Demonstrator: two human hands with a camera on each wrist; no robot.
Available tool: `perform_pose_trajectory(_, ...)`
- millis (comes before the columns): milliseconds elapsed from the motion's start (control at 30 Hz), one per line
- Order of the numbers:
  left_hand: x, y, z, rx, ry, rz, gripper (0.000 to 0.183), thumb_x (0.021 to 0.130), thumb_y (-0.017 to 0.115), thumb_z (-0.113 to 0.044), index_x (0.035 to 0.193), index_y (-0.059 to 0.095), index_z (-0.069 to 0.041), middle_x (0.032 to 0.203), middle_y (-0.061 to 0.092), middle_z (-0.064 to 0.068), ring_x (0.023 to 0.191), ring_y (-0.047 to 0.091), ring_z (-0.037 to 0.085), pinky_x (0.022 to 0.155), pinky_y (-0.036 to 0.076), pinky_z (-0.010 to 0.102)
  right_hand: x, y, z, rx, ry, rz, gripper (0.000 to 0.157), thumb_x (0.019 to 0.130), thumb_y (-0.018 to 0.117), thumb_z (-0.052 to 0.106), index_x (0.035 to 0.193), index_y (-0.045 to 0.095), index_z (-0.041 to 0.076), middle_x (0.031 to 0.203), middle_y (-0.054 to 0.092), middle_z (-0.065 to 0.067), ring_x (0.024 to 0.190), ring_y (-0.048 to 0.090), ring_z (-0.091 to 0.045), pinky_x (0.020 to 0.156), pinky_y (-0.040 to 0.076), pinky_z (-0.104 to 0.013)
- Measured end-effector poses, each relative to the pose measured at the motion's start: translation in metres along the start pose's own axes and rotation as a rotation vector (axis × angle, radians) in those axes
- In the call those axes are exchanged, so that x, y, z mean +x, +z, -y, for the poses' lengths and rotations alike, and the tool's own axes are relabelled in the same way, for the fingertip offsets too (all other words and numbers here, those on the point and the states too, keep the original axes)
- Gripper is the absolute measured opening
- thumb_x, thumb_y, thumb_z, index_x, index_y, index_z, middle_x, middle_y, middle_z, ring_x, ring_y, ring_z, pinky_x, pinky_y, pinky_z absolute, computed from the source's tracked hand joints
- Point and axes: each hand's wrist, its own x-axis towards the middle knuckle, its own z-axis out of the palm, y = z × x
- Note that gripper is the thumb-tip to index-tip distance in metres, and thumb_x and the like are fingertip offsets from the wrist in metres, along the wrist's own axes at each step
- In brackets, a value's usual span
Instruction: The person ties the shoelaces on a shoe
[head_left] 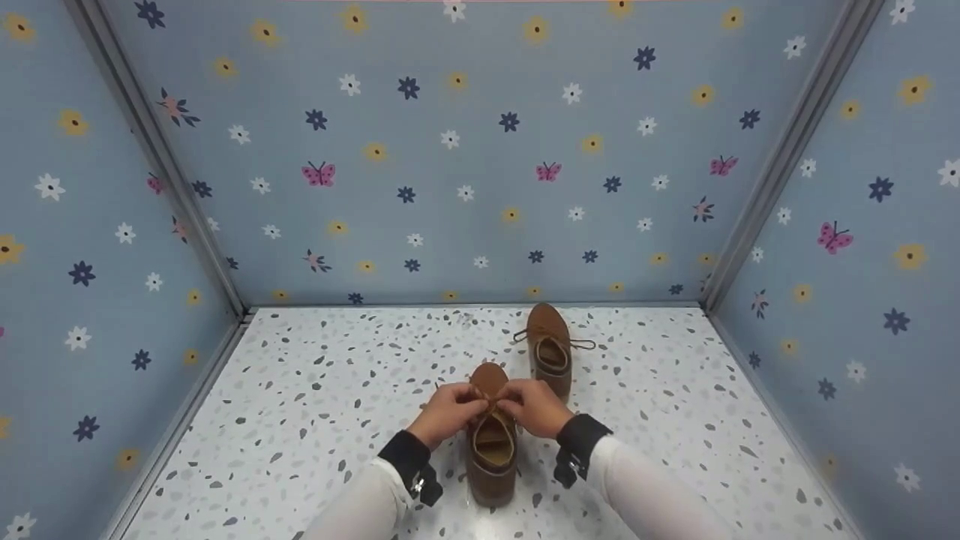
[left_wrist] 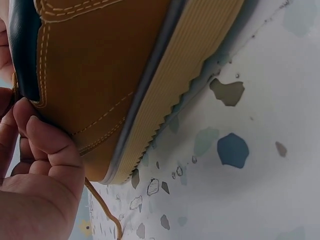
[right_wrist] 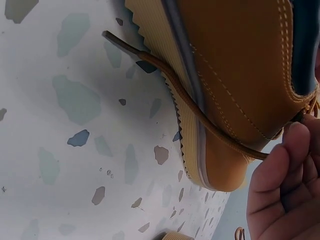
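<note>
A brown lace-up shoe (head_left: 493, 486) stands on the floor between both hands, toe pointing away from me. At its lacing, the left hand (head_left: 448, 410) pinches the shoelace between thumb and finger. Facing it, the right hand (head_left: 538, 409) also pinches the lace, fingertips close to the left ones. In the right wrist view a loose lace end (right_wrist: 215, 131) runs from the fingers across the shoe's side. Another lace end (left_wrist: 104, 202) hangs below the left hand in the left wrist view. The exact shape of the lace between the fingertips is hidden.
A second brown shoe (head_left: 546, 321) stands ahead and to the right, its lace looped out on both sides. The speckled white floor (head_left: 337, 390) is bounded by blue flowered panels (head_left: 465, 165) at the back and both sides, with grey metal corner posts (head_left: 795, 150).
</note>
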Motion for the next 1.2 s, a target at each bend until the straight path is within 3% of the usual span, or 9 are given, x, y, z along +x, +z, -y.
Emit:
perform_pose_trajectory(200,-0.002,0.000,0.000,0.046,0.068,-0.010,0.014,0.093,0.071,-0.016,0.100,0.073,-0.003,0.089,0.069,0.001,0.076,0.061,0.010,0.067,0.053,0.027,0.000,0.003,-0.001,0.004,0.010,-0.011,0.006,0.097,0.069,0.012,0.091,0.071,0.012,0.083,0.072,0.000,0.070,0.059,-0.004,0.066,0.051,-0.023)
perform_pose_trajectory(367,-0.001,0.000,0.001,0.080,0.085,-0.013,0.015,0.090,0.076,-0.016,0.098,0.073,-0.004,0.093,0.071,0.002,0.081,0.061,0.010,0.070,0.052,0.025,0.001,0.004,-0.001,0.011,0.026,-0.003,0.008,0.097,0.069,0.013,0.089,0.068,0.014,0.081,0.071,0.002,0.065,0.058,-0.003,0.061,0.050,-0.022)
perform_pose_trajectory(733,0.000,0.002,0.005,0.122,0.147,-0.047,0.013,0.088,0.079,-0.015,0.095,0.074,-0.005,0.089,0.071,0.001,0.083,0.061,0.009,0.076,0.052,0.024,0.001,0.006,-0.001,-0.017,-0.022,-0.068,0.015,0.095,0.072,0.015,0.083,0.063,0.014,0.077,0.066,0.003,0.066,0.054,-0.002,0.062,0.047,-0.021)
perform_pose_trajectory(1067,0.000,0.005,0.007,0.150,0.146,-0.088,0.011,0.088,0.078,-0.015,0.092,0.073,-0.005,0.086,0.069,0.000,0.080,0.060,0.010,0.072,0.052,0.024,-0.002,-0.005,-0.007,0.067,0.011,0.067,0.008,0.097,0.069,0.018,0.101,0.072,0.011,0.098,0.073,-0.004,0.084,0.062,-0.008,0.076,0.053,-0.026)
perform_pose_trajectory(1200,0.000,0.006,0.006,0.149,0.139,-0.094,0.011,0.088,0.078,-0.015,0.090,0.073,-0.005,0.084,0.068,-0.002,0.079,0.059,0.010,0.071,0.051,0.024,-0.003,-0.008,-0.008,0.102,0.039,0.088,0.009,0.098,0.066,0.013,0.102,0.073,0.011,0.100,0.073,-0.005,0.082,0.064,-0.008,0.073,0.055,-0.027)
